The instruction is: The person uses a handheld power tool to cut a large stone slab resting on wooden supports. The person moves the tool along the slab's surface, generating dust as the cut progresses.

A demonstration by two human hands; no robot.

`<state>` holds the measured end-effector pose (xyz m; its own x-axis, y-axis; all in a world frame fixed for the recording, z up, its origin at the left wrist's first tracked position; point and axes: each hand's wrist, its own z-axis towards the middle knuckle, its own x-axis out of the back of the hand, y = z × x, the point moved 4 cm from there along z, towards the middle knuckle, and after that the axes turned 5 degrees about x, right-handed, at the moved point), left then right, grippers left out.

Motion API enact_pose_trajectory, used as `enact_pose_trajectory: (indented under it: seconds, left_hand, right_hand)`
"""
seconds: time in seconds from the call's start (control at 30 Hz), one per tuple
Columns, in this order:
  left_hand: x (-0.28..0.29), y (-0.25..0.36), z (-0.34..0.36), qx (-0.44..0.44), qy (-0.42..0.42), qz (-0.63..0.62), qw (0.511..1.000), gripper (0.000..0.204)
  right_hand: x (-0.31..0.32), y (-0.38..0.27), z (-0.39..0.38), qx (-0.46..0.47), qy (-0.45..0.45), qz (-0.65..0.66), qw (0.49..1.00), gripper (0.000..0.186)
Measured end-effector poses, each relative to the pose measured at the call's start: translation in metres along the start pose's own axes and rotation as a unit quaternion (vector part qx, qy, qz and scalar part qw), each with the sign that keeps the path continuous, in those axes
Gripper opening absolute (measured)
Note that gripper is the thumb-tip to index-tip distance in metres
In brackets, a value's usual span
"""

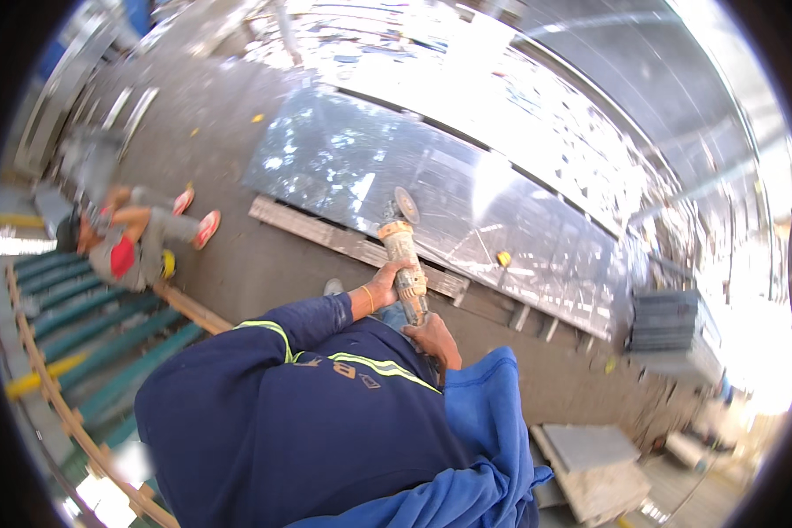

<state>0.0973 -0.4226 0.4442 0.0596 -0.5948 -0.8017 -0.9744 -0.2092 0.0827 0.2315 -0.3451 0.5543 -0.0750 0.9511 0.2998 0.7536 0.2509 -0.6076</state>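
Note:
I hold a dusty, yellowish angle grinder (399, 242) in front of my waist, its round disc (406, 205) pointing away from me. My left hand (385, 286) is closed around the middle of its body. My right hand (435, 340) grips the rear end, nearest me. Beyond the disc lies a long, dark, polished slab (352, 158) that reflects the light; whether the disc touches it I cannot tell. A small yellow object (503, 258), like a tape measure, rests on the slab.
Wooden beams (317, 231) run under the slab's near edge. At the left a person (128, 242) sits beside a rack with green bars (97, 326). A stack of grey slabs (673, 326) stands at the right. More flat pieces (590, 449) lie at the lower right.

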Motion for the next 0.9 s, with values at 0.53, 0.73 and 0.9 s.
enact_pose_trajectory:
  seconds: [0.53,0.73,0.9]
  left_hand:
    - [0.091,0.157,-0.154,-0.266,0.069,-0.143,0.951,0.034]
    - [0.097,0.159,-0.155,-0.269,0.084,-0.148,0.948,0.039]
    - [0.099,0.17,-0.145,-0.264,0.092,-0.072,0.957,0.046]
  right_hand:
    - [-0.123,-0.161,0.078,0.222,-0.07,-0.321,0.918,0.057]
    - [-0.128,-0.142,0.125,0.046,-0.182,-0.25,0.95,0.046]
    - [-0.129,-0.154,0.125,-0.002,-0.228,-0.116,0.967,0.041]
